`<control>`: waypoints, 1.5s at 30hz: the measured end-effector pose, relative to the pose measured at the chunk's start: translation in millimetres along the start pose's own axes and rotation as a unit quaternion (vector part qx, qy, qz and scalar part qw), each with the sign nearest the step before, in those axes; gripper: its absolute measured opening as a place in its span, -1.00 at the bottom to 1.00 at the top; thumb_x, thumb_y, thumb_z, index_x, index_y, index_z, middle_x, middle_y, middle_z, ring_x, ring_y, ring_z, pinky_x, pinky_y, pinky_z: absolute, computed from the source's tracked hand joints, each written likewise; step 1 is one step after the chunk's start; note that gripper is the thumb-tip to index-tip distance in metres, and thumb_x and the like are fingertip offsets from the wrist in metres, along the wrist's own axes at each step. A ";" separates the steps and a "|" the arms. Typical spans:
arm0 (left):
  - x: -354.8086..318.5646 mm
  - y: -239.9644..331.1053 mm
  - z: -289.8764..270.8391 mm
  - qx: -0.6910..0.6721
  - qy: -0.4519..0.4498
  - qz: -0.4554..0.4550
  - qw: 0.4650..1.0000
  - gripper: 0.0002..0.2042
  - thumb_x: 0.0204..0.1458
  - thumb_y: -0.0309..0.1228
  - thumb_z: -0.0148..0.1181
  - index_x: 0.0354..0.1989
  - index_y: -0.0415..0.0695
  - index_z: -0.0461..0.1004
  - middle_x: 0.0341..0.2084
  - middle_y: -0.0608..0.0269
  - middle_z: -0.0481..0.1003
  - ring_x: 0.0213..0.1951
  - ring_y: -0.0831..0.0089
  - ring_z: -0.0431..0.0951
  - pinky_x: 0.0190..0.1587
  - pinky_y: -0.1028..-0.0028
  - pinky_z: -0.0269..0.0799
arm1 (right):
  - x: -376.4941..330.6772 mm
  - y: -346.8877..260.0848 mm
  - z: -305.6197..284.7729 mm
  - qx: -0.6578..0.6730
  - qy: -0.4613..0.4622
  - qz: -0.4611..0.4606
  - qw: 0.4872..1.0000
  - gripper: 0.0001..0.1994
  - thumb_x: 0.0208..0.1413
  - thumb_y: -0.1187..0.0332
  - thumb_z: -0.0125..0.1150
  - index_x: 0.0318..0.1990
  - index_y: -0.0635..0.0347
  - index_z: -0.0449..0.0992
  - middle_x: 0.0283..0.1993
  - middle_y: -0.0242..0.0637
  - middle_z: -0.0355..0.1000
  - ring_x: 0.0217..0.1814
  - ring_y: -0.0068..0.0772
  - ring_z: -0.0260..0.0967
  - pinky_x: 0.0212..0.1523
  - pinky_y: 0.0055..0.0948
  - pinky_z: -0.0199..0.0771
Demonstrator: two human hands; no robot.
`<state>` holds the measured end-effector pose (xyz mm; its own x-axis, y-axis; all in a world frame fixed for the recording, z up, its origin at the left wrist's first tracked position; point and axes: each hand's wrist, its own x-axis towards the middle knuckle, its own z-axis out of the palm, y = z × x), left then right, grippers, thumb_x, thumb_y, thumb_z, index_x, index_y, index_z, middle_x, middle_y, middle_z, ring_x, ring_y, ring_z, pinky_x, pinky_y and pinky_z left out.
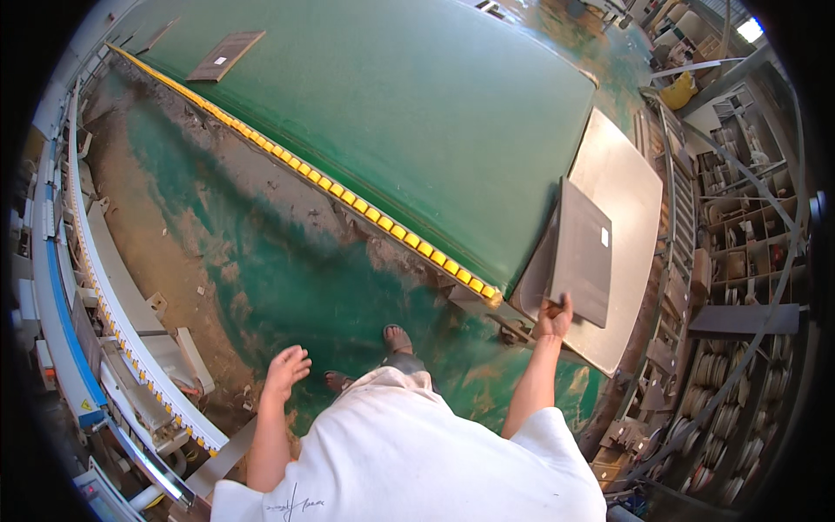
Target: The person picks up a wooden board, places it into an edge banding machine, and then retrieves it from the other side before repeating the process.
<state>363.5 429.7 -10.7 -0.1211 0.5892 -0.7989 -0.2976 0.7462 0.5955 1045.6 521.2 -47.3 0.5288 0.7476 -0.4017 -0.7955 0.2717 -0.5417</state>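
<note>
My right hand grips the near edge of a flat grey-brown panel that bears a small white label. The panel is tilted, with its left edge raised. Another dark surface shows beneath that edge, though I cannot make out whether it is a second panel. Under the panel lies a pale board at the right end of the green conveyor belt. My left hand hangs over the floor at my left side, fingers loosely bent and apart, holding nothing.
A similar brown panel lies at the belt's far left. Yellow rollers line the belt's near edge. A long machine with a white rail curves along the left. Shelves holding several rolls stand at the right. Dirt marks the green floor.
</note>
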 end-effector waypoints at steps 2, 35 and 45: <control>-6.3 4.6 4.2 0.016 0.028 0.008 0.999 -0.56 0.20 -0.23 0.16 0.17 -0.18 0.30 0.02 0.13 0.49 -0.07 0.33 0.57 -0.09 0.37 0.53 | -28.6 -3.0 103.0 0.004 -0.039 0.002 0.999 -0.84 0.25 0.41 0.07 -0.15 0.31 0.50 -0.13 -0.13 0.55 -0.09 -0.10 0.53 -0.02 -0.18 0.64; -319.6 -270.1 -340.4 -0.514 0.661 0.063 0.544 -0.41 0.15 0.16 0.06 -0.20 -0.26 0.50 -0.38 0.20 0.50 -0.31 0.40 0.47 -0.24 0.31 0.35 | -722.0 626.8 296.8 -0.523 -0.798 0.256 0.156 -0.52 0.30 -0.05 0.00 -0.52 0.15 0.32 -0.71 -0.50 0.13 -0.78 -0.61 0.01 -0.75 -0.51 0.01; -289.7 -286.2 -431.7 -0.638 0.676 0.113 0.351 -0.49 0.26 -0.03 0.00 0.10 -0.27 0.44 -0.09 0.17 0.52 -0.06 0.35 0.45 0.02 0.32 0.34 | -898.7 836.0 231.0 -0.644 -0.646 0.365 0.185 -0.54 0.25 -0.11 0.03 -0.56 -0.05 0.19 -0.74 -0.53 0.00 -0.83 -0.60 -0.12 -0.82 -0.51 -0.24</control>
<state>75.0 -88.3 13.7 -0.3603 -0.7409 -0.5667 -0.2142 -0.5256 0.8233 -163.1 216.3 31.4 -0.7551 0.0474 -0.6539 0.6556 0.0646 -0.7523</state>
